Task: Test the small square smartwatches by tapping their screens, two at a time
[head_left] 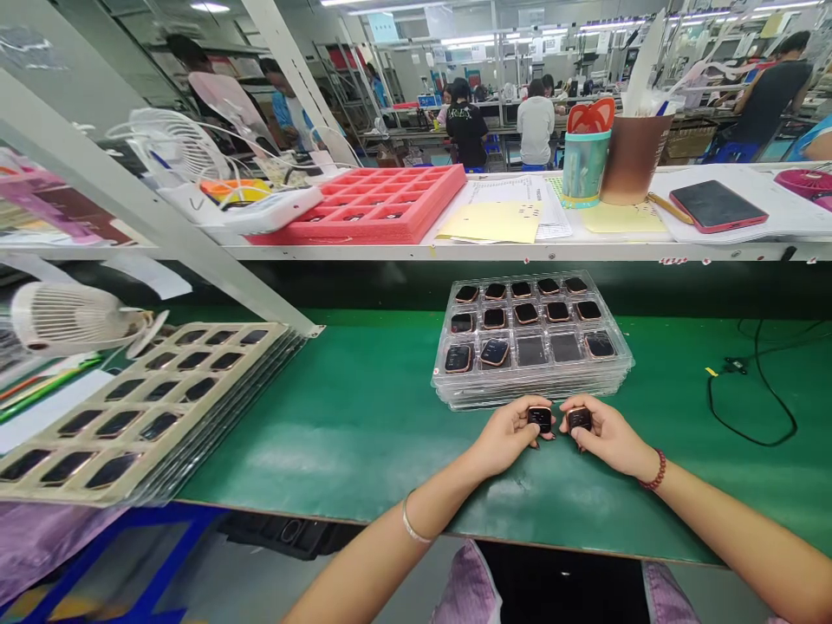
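Observation:
My left hand (510,438) pinches a smartwatch (539,419) without a strap, its dark face turned up toward me. Just beside it, my right hand (604,433) grips a second smartwatch (578,419) of the same kind, partly covered by my thumb. Both watches are close together but apart, above the front edge of a clear plastic tray (533,381). That tray tops a stack and holds several watch bodies in rows. Two pockets in its front row show no watch, and one watch (495,351) there sits slightly tilted.
On the left, a beige tray (146,400) full of watches tops another stack. A white fan (68,319) lies beyond it. The black cable (747,433) curls at the right. Along the shelf stand a red foam tray (377,204), cups (633,160) and a phone (718,206). People work in the background.

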